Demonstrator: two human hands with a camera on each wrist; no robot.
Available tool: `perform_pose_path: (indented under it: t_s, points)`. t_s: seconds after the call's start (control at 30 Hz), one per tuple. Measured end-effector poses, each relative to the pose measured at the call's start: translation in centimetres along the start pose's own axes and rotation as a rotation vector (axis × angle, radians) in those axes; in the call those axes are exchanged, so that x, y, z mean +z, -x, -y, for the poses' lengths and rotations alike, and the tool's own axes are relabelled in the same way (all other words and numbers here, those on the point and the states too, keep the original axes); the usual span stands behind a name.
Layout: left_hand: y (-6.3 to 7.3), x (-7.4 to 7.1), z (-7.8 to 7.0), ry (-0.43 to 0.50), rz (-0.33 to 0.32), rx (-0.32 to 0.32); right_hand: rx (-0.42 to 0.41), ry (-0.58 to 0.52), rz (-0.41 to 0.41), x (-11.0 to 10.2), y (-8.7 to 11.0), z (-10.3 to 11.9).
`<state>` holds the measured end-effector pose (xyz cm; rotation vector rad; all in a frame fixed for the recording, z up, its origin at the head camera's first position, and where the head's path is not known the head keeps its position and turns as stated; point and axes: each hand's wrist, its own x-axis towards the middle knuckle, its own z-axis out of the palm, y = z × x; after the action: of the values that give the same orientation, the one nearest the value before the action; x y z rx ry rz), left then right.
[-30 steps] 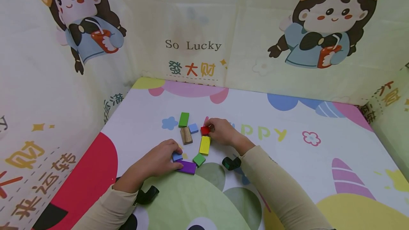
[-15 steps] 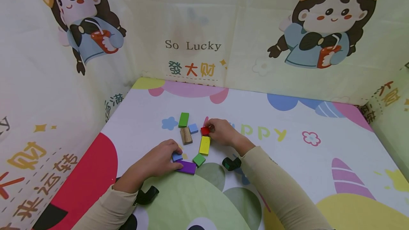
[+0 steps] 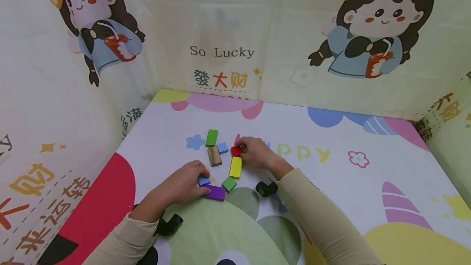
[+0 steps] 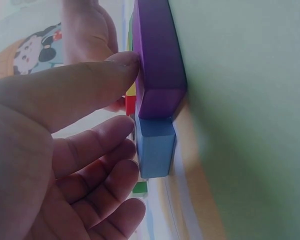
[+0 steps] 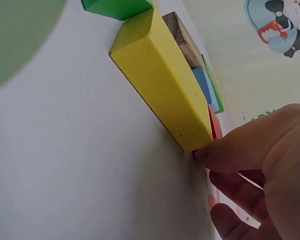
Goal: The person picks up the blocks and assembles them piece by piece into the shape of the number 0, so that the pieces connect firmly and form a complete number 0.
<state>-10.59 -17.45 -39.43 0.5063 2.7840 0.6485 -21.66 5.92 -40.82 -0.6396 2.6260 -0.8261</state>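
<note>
In the head view, my left hand (image 3: 185,183) lies over a small blue block (image 3: 204,180) and a purple block (image 3: 215,192). The left wrist view shows its thumb tip touching the purple block (image 4: 160,60) and its loosely bent fingers beside the blue block (image 4: 156,147). My right hand (image 3: 257,152) pinches a small red block (image 3: 236,150) at the far end of a yellow block (image 3: 236,167). Seen from the right wrist, the thumb (image 5: 230,152) meets the red block (image 5: 215,123), mostly hidden behind the yellow block (image 5: 162,82).
A green cube (image 3: 229,184) stands between the yellow and purple blocks. Farther back are a wood-grain block (image 3: 214,156), another blue block (image 3: 222,148) and a longer green block (image 3: 211,138). A printed cloth wall (image 3: 283,72) closes off the table's back edge.
</note>
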Motion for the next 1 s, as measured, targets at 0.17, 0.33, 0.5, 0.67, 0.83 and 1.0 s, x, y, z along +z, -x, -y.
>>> perform_pose_path:
  t_s: [0.17, 0.33, 0.5, 0.67, 0.83, 1.0]
  points:
    - [-0.01, -0.01, -0.02, -0.005, 0.001, 0.000, 0.007, -0.002, -0.001, 0.03, -0.10, -0.07]
    - [-0.06, -0.02, -0.03, -0.003, 0.003, -0.004, 0.012, -0.002, 0.001, 0.05, -0.18, -0.18]
    - [-0.09, 0.02, -0.02, 0.003, 0.001, -0.005, 0.010, -0.004, 0.003, 0.01, -0.19, -0.19]
    - [-0.08, 0.03, -0.03, 0.003, -0.003, -0.003, 0.001, -0.009, 0.007, -0.07, -0.11, -0.15]
    - [-0.01, 0.06, 0.01, 0.017, -0.005, 0.005, -0.004, -0.021, -0.001, -0.16, 0.03, -0.15]
    - [-0.03, 0.17, 0.07, 0.018, -0.006, -0.001, 0.001, -0.008, -0.009, -0.31, 0.23, -0.16]
